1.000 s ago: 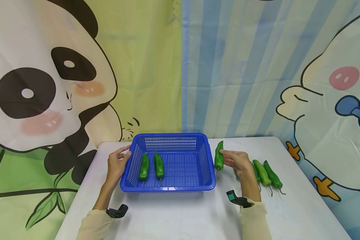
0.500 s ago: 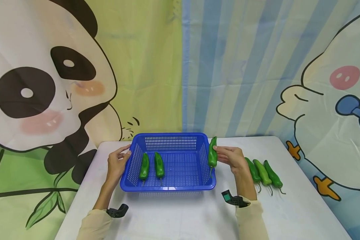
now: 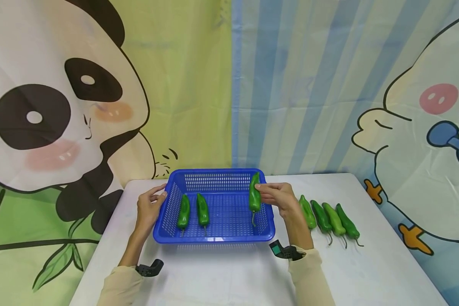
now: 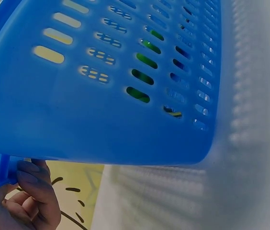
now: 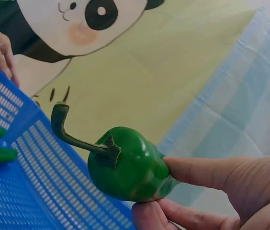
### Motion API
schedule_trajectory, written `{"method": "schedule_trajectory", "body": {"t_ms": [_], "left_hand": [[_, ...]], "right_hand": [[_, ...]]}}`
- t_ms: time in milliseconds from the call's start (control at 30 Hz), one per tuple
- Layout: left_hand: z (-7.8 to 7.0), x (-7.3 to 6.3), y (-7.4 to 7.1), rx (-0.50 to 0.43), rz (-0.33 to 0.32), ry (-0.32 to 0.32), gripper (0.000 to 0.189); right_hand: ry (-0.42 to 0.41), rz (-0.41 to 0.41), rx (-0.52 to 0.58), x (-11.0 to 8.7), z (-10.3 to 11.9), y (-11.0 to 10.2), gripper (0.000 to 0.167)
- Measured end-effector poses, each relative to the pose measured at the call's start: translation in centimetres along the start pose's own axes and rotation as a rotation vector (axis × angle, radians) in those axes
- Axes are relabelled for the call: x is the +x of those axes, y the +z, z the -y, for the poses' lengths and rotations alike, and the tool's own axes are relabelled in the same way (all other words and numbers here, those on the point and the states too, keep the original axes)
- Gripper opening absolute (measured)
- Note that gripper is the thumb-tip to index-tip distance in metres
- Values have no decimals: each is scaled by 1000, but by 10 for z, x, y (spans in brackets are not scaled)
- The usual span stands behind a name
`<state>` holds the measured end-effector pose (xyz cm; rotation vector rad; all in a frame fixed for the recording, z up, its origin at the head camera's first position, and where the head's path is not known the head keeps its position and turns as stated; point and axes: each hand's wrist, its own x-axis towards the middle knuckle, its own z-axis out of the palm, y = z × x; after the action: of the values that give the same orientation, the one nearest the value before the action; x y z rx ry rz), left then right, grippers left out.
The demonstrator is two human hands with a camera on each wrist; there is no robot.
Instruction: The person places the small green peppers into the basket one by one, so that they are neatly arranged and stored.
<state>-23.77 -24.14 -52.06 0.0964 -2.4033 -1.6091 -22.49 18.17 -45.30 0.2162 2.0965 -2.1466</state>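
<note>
On the table (image 3: 229, 276), a basket (image 3: 214, 239) is gripped at left by the left hand (image 3: 150, 207). By the right hand (image 3: 279, 196), a pepper (image 3: 254, 195) is pinched thumb-to-fingers over the basket's right side; two peppers (image 3: 202, 211) are contained inside, four peppers (image 3: 334, 219) laid out right.

Plain white table (image 3: 222, 272) with rounded far corners, and a blue rectangular plastic basket (image 3: 218, 239) with slotted walls sits toward the back of it. Off to the right there's a loose row of four long glossy green peppers (image 3: 334, 219), tips pointing away, the leftmost partly blocked from view.
</note>
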Motion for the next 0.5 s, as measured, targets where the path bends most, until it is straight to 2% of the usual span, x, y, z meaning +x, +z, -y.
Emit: {"method": "schedule_trajectory", "body": {"t_ms": [267, 500], "left_hand": [[1, 0, 1, 9, -6, 4, 39], [-1, 0, 1, 20, -19, -4, 38]], "right_hand": [[-14, 29, -65, 9, 3, 30, 42], [-23, 58, -105, 14, 6, 51, 42]]}}
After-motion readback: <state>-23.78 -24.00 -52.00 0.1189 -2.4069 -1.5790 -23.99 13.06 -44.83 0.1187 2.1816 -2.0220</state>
